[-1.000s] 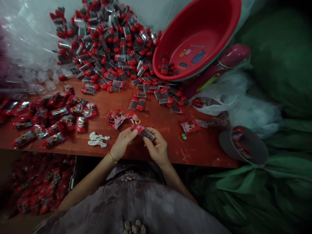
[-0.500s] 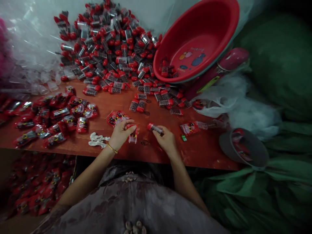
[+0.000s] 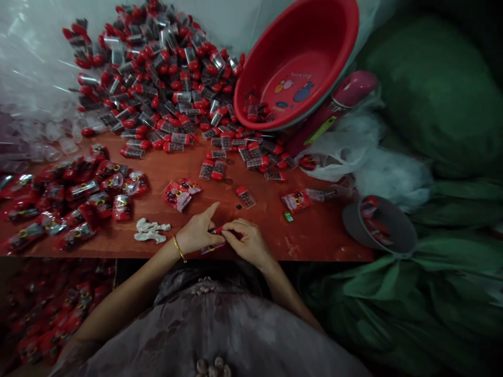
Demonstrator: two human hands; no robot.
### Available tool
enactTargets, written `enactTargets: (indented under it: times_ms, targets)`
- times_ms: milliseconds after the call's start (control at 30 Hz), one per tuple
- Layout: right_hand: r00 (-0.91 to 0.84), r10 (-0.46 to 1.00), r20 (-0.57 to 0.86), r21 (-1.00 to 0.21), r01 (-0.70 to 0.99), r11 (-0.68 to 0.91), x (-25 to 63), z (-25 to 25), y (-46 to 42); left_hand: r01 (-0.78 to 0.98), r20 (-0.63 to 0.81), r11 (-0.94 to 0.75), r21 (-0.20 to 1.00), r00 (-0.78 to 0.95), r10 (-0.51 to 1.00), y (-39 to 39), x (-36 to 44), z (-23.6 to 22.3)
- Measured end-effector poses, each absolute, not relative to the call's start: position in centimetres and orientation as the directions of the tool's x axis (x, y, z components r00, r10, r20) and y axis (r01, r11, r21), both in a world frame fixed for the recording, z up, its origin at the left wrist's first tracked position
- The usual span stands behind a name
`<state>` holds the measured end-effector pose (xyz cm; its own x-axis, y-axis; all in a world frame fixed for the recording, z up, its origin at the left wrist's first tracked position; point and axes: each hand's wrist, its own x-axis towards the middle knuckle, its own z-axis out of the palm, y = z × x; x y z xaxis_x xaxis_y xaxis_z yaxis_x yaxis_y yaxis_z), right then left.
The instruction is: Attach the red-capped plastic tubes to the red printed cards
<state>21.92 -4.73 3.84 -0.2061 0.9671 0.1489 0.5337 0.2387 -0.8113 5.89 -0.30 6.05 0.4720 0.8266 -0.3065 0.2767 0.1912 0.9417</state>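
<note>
My left hand [image 3: 196, 234] and my right hand [image 3: 247, 241] meet near the table's front edge. Between them is a small red printed plastic packet [image 3: 213, 247], mostly covered by fingers. The left thumb and fingers are closed on it, the index finger raised. My right thumb and fingertips pinch its upper edge. Just beyond the hands, a clear tube with a red cap [image 3: 246, 197] and dark contents lies on the table. Flat red packets [image 3: 181, 194] lie beyond my left hand. A crumpled white cloth-like piece [image 3: 151, 230] is beside my left wrist.
A large heap of red-capped tubes [image 3: 157, 78] covers the back, beside a tilted red basin [image 3: 314, 57]. Filled red packets [image 3: 82, 188] are piled left. On the right are another packet [image 3: 296, 200], a small green item [image 3: 288, 216] and a grey bowl [image 3: 349, 225].
The red-capped tube has left my right hand and lies on the table. Both hands have come together nearer the front edge on the packet. The whole view has shifted slightly.
</note>
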Motion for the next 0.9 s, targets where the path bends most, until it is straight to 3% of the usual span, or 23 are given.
enactTargets:
  times_ms: [133,267,400,467,500,567,600,700,800,900]
  targets:
    - [0.032,0.992,0.121,-0.898,0.43,0.096,21.4,3.4,-4.7,0.197,-0.324,0.266,0.944,0.392,0.861,-0.2,5.3,5.6]
    - [0.269,0.962,-0.039,-0.974,0.203,-0.097,20.4,2.9,-4.7,-0.078,-0.33,0.349,0.934,0.188,0.925,-0.6,5.7,4.7]
    - [0.22,0.973,-0.07,-0.983,0.149,-0.105,19.6,2.3,-4.7,-0.351,-0.44,0.429,0.833,0.052,0.897,-1.0,6.6,4.1]
    - [0.124,0.992,0.032,-0.962,0.272,-0.003,20.5,2.3,-3.9,-0.404,-0.475,0.436,0.804,0.004,0.88,-1.0,6.7,4.0]
    - [0.05,0.993,0.111,-0.92,0.382,0.084,21.3,2.5,-3.1,-0.414,-0.48,0.432,0.801,-0.013,0.877,-0.8,6.6,4.0]
    - [-0.184,0.945,0.27,-0.703,0.633,0.324,23.8,3.1,-0.8,-0.41,-0.478,0.432,0.803,-0.01,0.878,-0.4,6.2,4.1]
    - [-0.332,0.904,0.268,-0.557,0.712,0.427,25.2,3.5,0.5,-0.403,-0.474,0.437,0.804,0.008,0.881,-0.2,6.0,4.2]
    - [-0.613,0.789,0.052,-0.222,0.763,0.607,28.9,4.6,4.1,-0.381,-0.46,0.46,0.802,0.096,0.883,0.0,5.5,4.2]
    - [-0.68,0.731,-0.059,-0.075,0.733,0.676,31.0,5.2,5.6,-0.381,-0.441,0.464,0.8,0.151,0.885,-0.1,5.3,4.1]
    - [-0.643,0.764,-0.048,-0.05,0.766,0.641,32.0,5.2,5.1,-0.396,-0.427,0.458,0.795,0.169,0.888,-0.3,5.2,3.8]
